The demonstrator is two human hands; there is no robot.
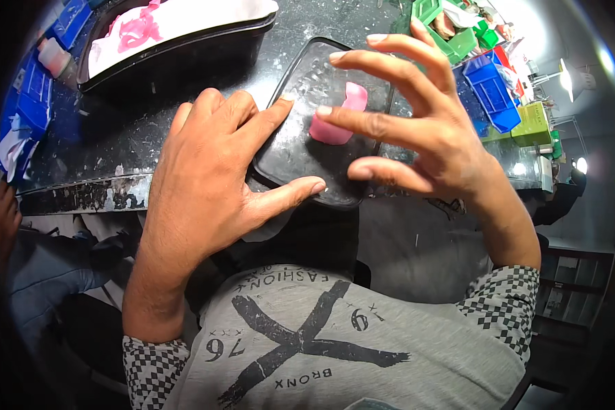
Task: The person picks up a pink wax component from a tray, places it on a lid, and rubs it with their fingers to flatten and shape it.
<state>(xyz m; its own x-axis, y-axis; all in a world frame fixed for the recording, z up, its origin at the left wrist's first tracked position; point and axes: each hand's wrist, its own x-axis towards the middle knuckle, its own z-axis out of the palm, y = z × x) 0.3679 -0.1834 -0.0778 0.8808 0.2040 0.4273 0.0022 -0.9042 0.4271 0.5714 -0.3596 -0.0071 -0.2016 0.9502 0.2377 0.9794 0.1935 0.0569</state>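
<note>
A shallow black tray or lid with rounded corners lies at the table's front edge. On it is a small, soft-looking pink piece, its far end narrower and curled; I cannot tell its material. My left hand holds the tray's left side, thumb on the near rim and index fingertip on the surface, the other fingers curled. My right hand is over the tray's right side with fingers spread. Its index fingertip touches or hovers just over the pink piece, and part of the piece is hidden behind that finger.
A black box with a white lining and pink scraps stands at the far left. Blue bins line the left edge. Green bins, a blue bin and a yellow-green box sit at right. Another person's hand shows at far left.
</note>
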